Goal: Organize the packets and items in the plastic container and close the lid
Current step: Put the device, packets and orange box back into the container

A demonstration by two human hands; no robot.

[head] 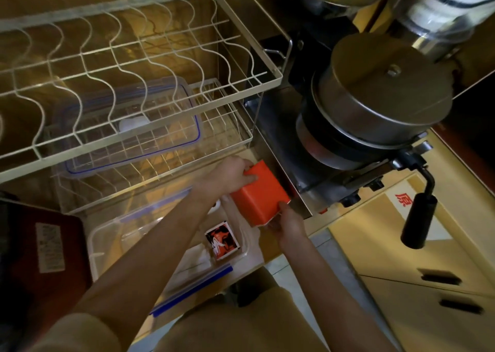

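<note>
An orange box [259,194] is held tilted over the right end of an open clear plastic container [104,237]. My left hand [230,173] grips the box's upper far corner; my right hand [289,223] holds its lower near edge. Inside the container lie a red, black and white packet [222,240] and some white packets [197,263], partly hidden by my left forearm. The clear lid with blue rim [134,126] rests on the lower wire shelf, behind the rack's wires.
A white wire dish rack [139,64] stands over the counter at the left. A metal pot with lid [385,91] sits on an appliance at the right, its black handle [419,217] jutting forward. A dark red device [40,244] lies at the left. Cardboard boxes [401,257] stand at the lower right.
</note>
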